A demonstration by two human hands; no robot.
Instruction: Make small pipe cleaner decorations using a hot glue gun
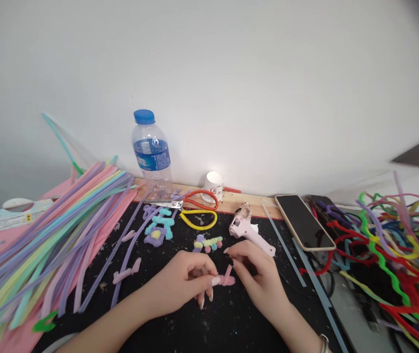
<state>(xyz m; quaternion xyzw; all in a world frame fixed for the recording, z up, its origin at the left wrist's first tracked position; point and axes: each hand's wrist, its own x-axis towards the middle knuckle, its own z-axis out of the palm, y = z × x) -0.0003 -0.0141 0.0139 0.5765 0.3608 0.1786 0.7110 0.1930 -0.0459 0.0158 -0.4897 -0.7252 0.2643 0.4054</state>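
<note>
My left fingers (pixel 204 284) are closed in a thumb-and-forefinger pinch on a small pink fuzzy piece (pixel 227 279), held low over the black worktop (pixel 180 328). My right fingers (pixel 245 248) are at its one o'clock, thumb and forefinger slightly parted, with nothing I can make out between them; I can't tell whether they touch the pink stem. Taking that piece as centre and the wall as twelve, a little multicoloured bobbly piece (pixel 208 243) lies close by at eleven. The pale pink glue gun (pixel 248 229) crowds one o'clock, its handle just beyond my right knuckles. Farther out towards eleven lie scissors (pixel 177 204), blades pointing left before a plastic bottle (pixel 152 154), their red handle partly in front of a white cup (pixel 215 180) near twelve. A teal and purple fuzzy figure (pixel 160 225) lies at ten, a pink scrap (pixel 126 272) at nine. A heap of pastel stems (pixel 69 235) blocks most of the far left; at two there's a phone (pixel 305 222), and at three a bright tangle of stems (pixel 397 255).
</note>
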